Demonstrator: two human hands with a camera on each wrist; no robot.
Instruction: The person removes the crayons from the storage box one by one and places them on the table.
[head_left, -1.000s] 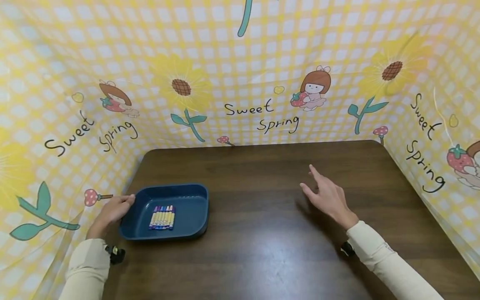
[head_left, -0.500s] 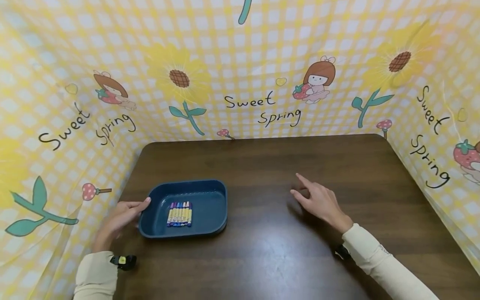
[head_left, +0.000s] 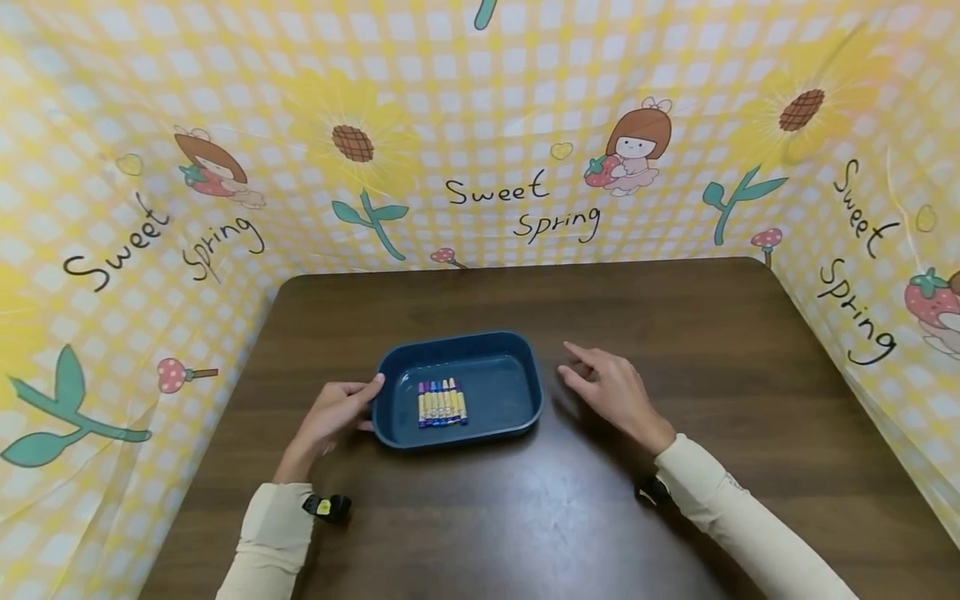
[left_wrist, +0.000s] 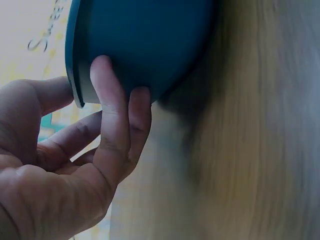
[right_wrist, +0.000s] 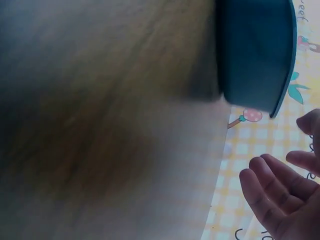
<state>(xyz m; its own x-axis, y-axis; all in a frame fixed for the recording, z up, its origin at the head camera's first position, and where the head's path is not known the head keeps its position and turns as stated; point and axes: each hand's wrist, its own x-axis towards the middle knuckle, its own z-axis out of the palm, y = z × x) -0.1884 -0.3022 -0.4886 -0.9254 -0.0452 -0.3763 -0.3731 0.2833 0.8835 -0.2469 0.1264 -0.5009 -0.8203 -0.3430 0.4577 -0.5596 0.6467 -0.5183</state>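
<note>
While left fingers pinch the blue tray, right fingers spread, near opposite end.

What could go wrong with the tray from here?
1. Only the left hand grips the blue tray, at one end; the far end could dip or twist.
2. The crayons lie side by side on the tray floor with bare space beside them, so a tilt might slide them.
3. The right hand is close but not touching; the tray's right end could bump it.
</note>
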